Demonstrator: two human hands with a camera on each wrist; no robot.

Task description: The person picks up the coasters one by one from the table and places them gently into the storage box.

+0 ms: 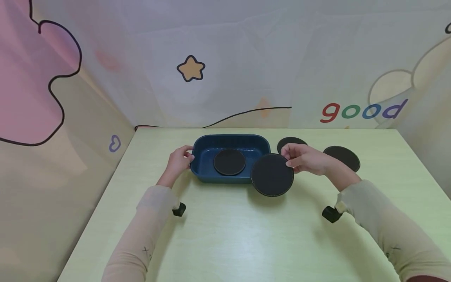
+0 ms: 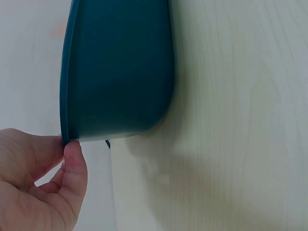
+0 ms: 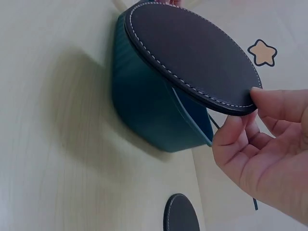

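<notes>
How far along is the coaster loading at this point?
One coaster already lies in the blue tray. The right hand pinches a second coaster at the tray's corner while the left hand holds its rim. Two coasters remain on the table.

head high, wrists close, tray (image 1: 230, 141) shared

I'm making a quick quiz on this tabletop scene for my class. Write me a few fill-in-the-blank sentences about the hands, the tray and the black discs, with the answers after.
1. The right hand pinches a black disc by its ____.
2. The left hand holds the rim of the ____ tray.
3. The number of discs lying inside the tray is ____.
4. The number of discs lying flat on the table to the right of the tray is ____.

Missing words: edge; blue; one; two
</notes>
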